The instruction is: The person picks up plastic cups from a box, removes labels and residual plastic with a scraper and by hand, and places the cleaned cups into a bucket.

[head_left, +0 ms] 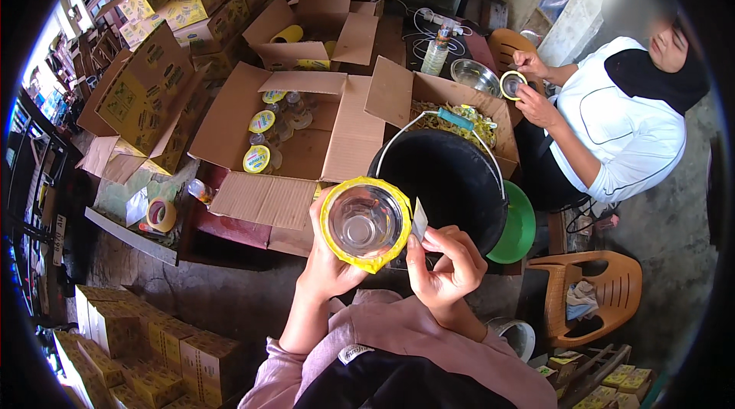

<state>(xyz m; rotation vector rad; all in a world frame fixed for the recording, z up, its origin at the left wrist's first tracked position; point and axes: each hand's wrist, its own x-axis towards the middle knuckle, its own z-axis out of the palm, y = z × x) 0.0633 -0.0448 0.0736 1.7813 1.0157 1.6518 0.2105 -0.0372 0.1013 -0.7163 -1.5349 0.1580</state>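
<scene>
A cup (366, 227) is in the left hand (331, 271), a slip (419, 221) in the right hand (450, 267), both before the bucket (440, 195). Left of the bucket, more cups (256, 158) lie in a carton (230, 114); farther left, a tape roll (161, 215) lies near the worktop's (113, 198) front edge. Scraps (478, 122) lie in a second carton (429, 89) behind the bucket; a bottle (435, 55) stands behind that.

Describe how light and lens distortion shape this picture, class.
In the head view, glare washes out the upper-left background, the black bucket shows little detail inside, and the clear cup catches small reflections; also in the head view, a curved black border shows the fisheye lens.
</scene>
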